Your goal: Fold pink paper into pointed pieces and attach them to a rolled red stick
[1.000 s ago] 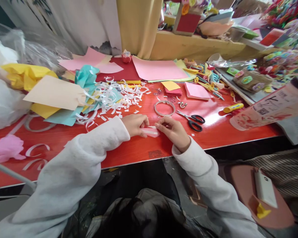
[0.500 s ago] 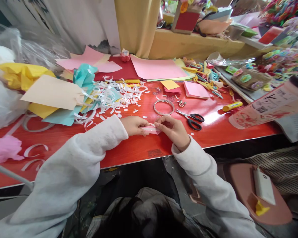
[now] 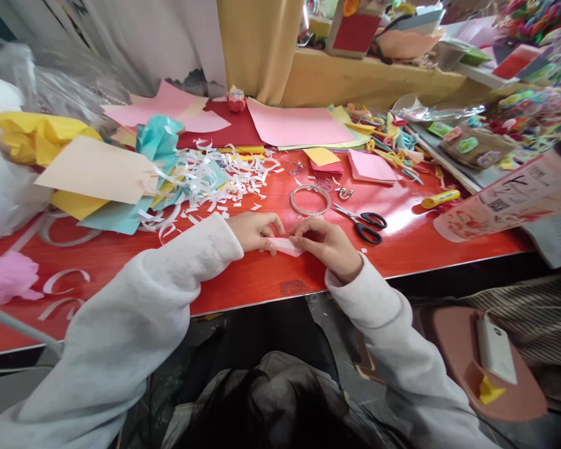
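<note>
My left hand (image 3: 254,231) and my right hand (image 3: 328,244) meet over a small folded pink paper piece (image 3: 285,246) on the red table (image 3: 243,280). Both hands pinch the paper, the left at its left end, the right at its right end, fingers curled and pressed on it. Just beyond my right hand lie black-handled scissors (image 3: 365,220) and a metal ring (image 3: 310,199).
White paper shreds (image 3: 215,178) and coloured sheets (image 3: 98,171) cover the table's left and back. A pink paper stack (image 3: 372,167), a yellow glue stick (image 3: 439,199) and a printed tube (image 3: 509,202) lie to the right. Another person's striped sleeve (image 3: 542,312) is at right.
My fingers have shifted slightly on the pink paper, pressing it flatter against the table. The hands stay in the same place.
</note>
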`<state>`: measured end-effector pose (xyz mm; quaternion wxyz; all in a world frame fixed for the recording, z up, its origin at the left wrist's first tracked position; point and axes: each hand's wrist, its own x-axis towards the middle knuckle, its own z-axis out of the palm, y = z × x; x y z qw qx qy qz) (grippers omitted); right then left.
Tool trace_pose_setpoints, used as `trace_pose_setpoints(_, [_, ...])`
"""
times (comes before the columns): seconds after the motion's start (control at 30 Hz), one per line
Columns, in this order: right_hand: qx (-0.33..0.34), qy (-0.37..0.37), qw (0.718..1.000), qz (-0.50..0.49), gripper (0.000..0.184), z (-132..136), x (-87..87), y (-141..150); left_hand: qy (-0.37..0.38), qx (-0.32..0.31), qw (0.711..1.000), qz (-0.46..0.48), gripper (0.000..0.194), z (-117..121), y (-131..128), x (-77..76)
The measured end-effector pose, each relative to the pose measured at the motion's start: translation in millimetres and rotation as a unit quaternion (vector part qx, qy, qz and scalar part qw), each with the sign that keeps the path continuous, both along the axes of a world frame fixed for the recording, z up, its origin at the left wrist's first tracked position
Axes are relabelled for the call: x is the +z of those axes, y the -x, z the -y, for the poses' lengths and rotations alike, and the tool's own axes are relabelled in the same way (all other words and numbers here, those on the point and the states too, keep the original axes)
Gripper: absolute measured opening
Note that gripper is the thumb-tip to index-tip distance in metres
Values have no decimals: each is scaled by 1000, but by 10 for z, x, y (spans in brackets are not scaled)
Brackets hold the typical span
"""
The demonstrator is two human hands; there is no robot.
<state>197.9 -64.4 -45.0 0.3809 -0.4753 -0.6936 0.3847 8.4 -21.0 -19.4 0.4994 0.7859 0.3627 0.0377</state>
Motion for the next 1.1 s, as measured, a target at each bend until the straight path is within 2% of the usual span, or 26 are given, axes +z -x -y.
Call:
trace_pose_setpoints(0.57, [-10,-12,1000,14,13,13,-13,14,-69,-22,996,-53,20,32,-38,80])
trace_pose_setpoints(1.1, [-19,-14,999,30,12,13,-10,26,-132,6,988,-79,17,121,-97,125])
